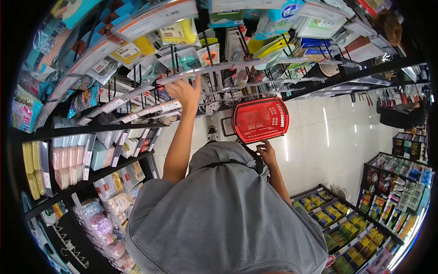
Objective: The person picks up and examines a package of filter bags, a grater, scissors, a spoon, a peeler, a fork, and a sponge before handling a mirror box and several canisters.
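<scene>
My left hand [185, 93] is raised to the rack in front of me, its thumb apart from the fingers. The fingertips are right at the clear label strip [200, 71], partly hidden by it. Just beyond hang packaged goods, among them a pack with a teal item [186, 60] and a card with an orange item [210, 56]. Low by my hip is my right hand [267, 153], fingers loosely bent and apart, close to the near edge of a red shopping basket [260, 119]. The basket has a black handle [224, 127] on its left side, and nothing shows inside it.
Folded goods fill the shelves at left [68, 160]. A pale tiled floor [315, 125] runs to the right, with low shelves of yellow-and-green packs [356, 223] behind on that side. More goods stand on a far-right display [399, 187]. My shoe [212, 133] shows beside the basket.
</scene>
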A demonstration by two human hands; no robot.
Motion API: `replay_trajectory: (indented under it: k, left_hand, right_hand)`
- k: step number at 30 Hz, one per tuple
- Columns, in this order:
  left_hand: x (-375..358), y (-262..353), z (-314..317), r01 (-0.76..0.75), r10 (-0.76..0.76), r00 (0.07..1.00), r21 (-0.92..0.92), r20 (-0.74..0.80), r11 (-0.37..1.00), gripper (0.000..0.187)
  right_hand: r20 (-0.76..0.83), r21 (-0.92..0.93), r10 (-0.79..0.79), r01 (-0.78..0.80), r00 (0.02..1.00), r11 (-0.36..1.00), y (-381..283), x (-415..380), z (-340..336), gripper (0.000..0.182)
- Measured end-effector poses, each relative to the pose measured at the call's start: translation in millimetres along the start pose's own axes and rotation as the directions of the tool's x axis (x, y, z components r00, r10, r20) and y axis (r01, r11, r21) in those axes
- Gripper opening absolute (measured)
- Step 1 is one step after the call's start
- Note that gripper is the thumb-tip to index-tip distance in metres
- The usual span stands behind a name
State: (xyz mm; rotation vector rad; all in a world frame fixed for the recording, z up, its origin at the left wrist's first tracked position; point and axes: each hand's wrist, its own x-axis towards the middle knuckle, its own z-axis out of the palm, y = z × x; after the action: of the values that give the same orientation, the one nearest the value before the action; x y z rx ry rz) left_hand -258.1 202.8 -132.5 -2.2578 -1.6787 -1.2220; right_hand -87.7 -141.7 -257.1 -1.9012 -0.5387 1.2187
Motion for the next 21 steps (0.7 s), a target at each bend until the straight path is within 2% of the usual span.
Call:
replay_trajectory:
  k: [2, 4, 5, 6, 7, 8, 10, 11, 12, 14, 15, 16, 18, 19, 20, 21]
  left_hand:
    - [-34, -6, -3, 0.032, -0.029, 0.999, -0.157, 0.021, 0.987, 0.076]
    - [-79, -16, -15, -0.079, 0.110, 0.983, -0.207, 0.146, 0.975, 0.067]
    - [-103, -20, -25, -0.094, 0.143, 0.953, -0.188, 0.266, 0.978, 0.064]
    - [-129, -25, -36, -0.108, 0.166, 0.909, -0.168, 0.382, 0.980, 0.061]
    - [-154, -37, -44, -0.063, 0.149, 0.778, -0.160, 0.611, 0.985, 0.056]
    - [-181, -55, -50, -0.019, 0.124, 0.593, -0.140, 0.796, 0.990, 0.051]
    - [-242, -101, -53, 0.376, -0.041, 0.151, -0.020, 0.988, 0.926, 0.043]
    - [-266, -119, -62, 0.685, -0.160, 0.087, 0.058, 0.983, 0.726, 0.042]
    - [-292, -138, -71, 0.899, -0.248, -0.012, 0.119, 0.969, 0.421, 0.040]
    - [-356, -191, -89, 0.860, -0.562, -0.125, 0.372, 0.817, 0.349, 0.039]
    - [-376, -209, -110, 0.668, -0.604, -0.041, 0.471, 0.796, 0.576, 0.038]
    - [-382, -206, -129, 0.407, -0.619, 0.050, 0.550, 0.784, 0.729, 0.038]
    - [-377, -192, -161, 0.528, -0.642, -0.356, 0.713, 0.679, 0.462, 0.035]
    - [-386, -187, -175, 0.619, -0.649, -0.351, 0.688, 0.675, 0.379, 0.034]
    - [-394, -178, -184, 0.617, -0.663, -0.362, 0.702, 0.655, 0.357, 0.034]
    - [-400, -166, -187, 0.696, -0.676, -0.291, 0.635, 0.677, 0.336, 0.033]
  right_hand:
    - [-0.037, 0.107, 0.132, -0.127, 0.991, 0.986, 44, -4, -9, 0.043]
    - [-0.121, 0.174, 0.210, -0.188, 0.970, 0.967, 129, -10, -20, 0.037]
    - [-0.234, 0.034, 0.316, -0.317, 0.919, 0.948, 112, -34, -22, 0.033]
    - [-0.174, 0.032, 0.439, -0.440, 0.882, 0.897, 151, -48, -31, 0.030]
    - [-0.115, 0.020, 0.552, -0.554, 0.826, 0.833, 194, -53, -41, 0.028]
    - [-0.101, 0.010, 0.554, -0.556, 0.826, 0.831, 198, -54, -40, 0.028]
    - [-0.051, 0.030, 0.511, -0.510, 0.858, 0.859, 217, -51, -41, 0.025]
    - [-0.027, 0.040, 0.489, -0.488, 0.872, 0.872, 224, -51, -42, 0.024]
    - [-0.005, 0.050, 0.468, -0.467, 0.884, 0.883, 231, -52, -45, 0.023]
    - [0.032, 0.068, 0.422, -0.423, 0.906, 0.904, 246, -53, -59, 0.021]
    - [0.048, 0.074, 0.398, -0.401, 0.916, 0.913, 252, -53, -68, 0.020]
    - [0.068, 0.081, 0.373, -0.378, 0.925, 0.922, 258, -52, -77, 0.019]
    - [0.120, 0.100, 0.326, -0.338, 0.938, 0.936, 269, -42, -85, 0.018]
    - [0.150, 0.113, 0.307, -0.324, 0.940, 0.939, 261, 4, -72, 0.017]
    - [0.180, 0.131, 0.289, -0.314, 0.940, 0.940, 269, -3, -70, 0.016]
    - [0.348, 0.432, 0.386, -0.511, 0.854, 0.743, 255, 16, -76, 0.016]
